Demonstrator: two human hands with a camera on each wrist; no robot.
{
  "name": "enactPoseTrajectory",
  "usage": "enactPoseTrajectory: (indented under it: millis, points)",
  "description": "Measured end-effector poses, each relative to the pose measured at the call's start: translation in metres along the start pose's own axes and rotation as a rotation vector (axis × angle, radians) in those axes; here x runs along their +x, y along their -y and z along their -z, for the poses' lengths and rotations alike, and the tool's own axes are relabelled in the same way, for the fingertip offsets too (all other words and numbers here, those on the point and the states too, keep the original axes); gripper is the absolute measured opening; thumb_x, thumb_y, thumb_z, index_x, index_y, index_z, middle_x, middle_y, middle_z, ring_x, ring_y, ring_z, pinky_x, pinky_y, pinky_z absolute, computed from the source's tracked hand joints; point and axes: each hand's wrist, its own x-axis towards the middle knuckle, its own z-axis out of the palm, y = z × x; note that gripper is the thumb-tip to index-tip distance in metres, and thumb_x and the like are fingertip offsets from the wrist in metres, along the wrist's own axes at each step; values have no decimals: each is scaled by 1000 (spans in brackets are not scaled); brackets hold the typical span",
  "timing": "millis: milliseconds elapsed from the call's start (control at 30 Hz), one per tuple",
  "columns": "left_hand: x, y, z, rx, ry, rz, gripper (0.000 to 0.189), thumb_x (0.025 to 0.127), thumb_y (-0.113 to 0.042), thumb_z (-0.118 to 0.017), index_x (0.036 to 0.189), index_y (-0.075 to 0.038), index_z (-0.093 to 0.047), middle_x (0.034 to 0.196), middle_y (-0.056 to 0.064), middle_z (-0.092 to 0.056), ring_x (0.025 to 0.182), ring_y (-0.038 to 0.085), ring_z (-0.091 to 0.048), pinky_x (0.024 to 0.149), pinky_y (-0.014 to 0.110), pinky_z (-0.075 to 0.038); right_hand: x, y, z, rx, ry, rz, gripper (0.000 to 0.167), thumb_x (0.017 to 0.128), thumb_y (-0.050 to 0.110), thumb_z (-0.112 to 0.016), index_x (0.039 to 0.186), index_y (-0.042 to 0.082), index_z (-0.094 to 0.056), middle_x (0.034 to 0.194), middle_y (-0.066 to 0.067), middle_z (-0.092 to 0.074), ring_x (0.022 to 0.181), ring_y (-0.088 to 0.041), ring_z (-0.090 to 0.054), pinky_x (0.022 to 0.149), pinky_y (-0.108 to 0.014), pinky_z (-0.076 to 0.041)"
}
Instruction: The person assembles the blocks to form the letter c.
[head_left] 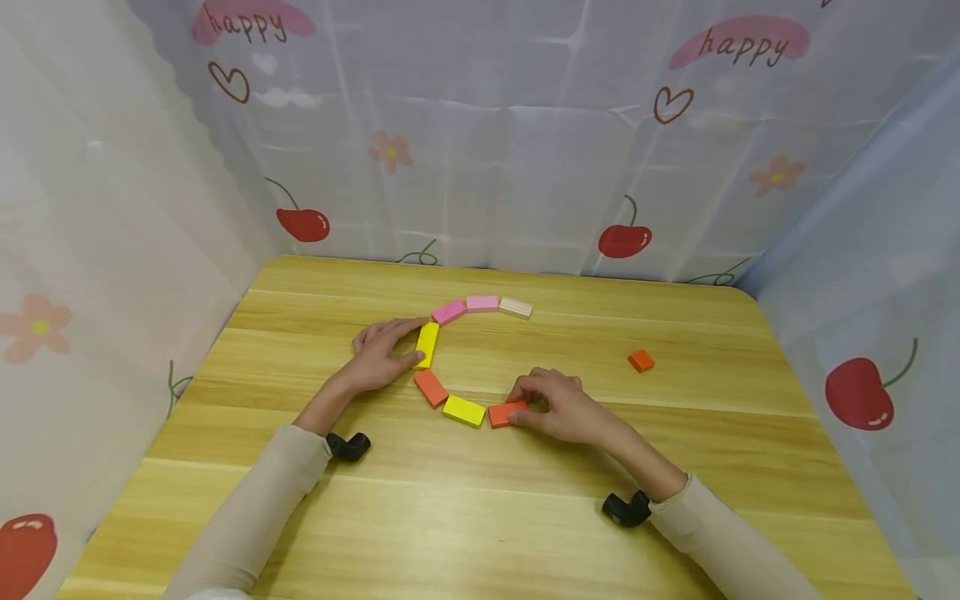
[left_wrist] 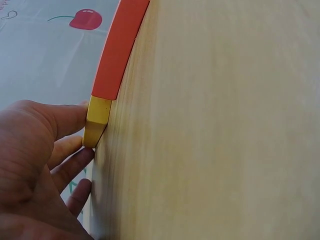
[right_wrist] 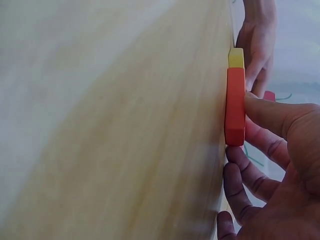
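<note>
Small coloured wooden blocks lie flat in a curve open to the right. My left hand [head_left: 381, 354] is at the upper yellow block [head_left: 427, 344], its index finger by the far end and its thumb at the near end, spanning the block. My right hand [head_left: 558, 406] pinches the orange-red block [head_left: 501, 414] at the curve's near right end, between thumb and fingers. Left of that lie another yellow block [head_left: 463, 411] and a second orange-red block [head_left: 431, 388]. In the right wrist view, the thumb presses the side of the pinched orange-red block [right_wrist: 235, 107].
At the curve's far end lie a dark pink block [head_left: 449, 313], a light pink block [head_left: 482, 304] and a plain wood block [head_left: 516, 307]. A loose orange block [head_left: 641, 361] sits apart on the right. A printed curtain [head_left: 480, 183] surrounds the wooden table [head_left: 450, 517].
</note>
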Motion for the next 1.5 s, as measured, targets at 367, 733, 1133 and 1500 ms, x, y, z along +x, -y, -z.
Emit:
enactPoseTrajectory:
  millis: [367,733,1133,1500]
  points:
    - [0,0,0,-4,-2,-6,62,108,-32,-66,166,-23,-45,170,11,-46,153,46,-28,117,71,-2,0,0,-1,-8,-2,14,14,98,34,-81,107,25,-76,102,5,-70,100,-19,-63,87,-42,-27]
    - [0,1,-2,-9,-10,-10,62,108,-33,-65,165,-23,-45,169,12,-47,153,47,-29,117,71,-3,-5,-8,4,57,24,-19,22,102,38,-76,118,24,-75,110,10,-70,105,-12,-67,98,-40,-51]
    - [-1,1,-4,-16,-24,-37,63,107,-36,-66,165,-21,-46,169,17,-46,150,51,-29,112,73,-5,-33,-45,31,-8,-74,-53,22,101,30,-77,120,19,-75,111,4,-73,105,-15,-68,96,-41,-58]
    - [-1,-3,-1,-4,-18,-1,63,107,-30,-67,165,-21,-46,169,12,-47,153,47,-30,118,71,-3,-59,-77,59,-14,-217,-164,20,108,26,-67,122,15,-76,118,-4,-70,104,-18,-64,92,-37,-53]
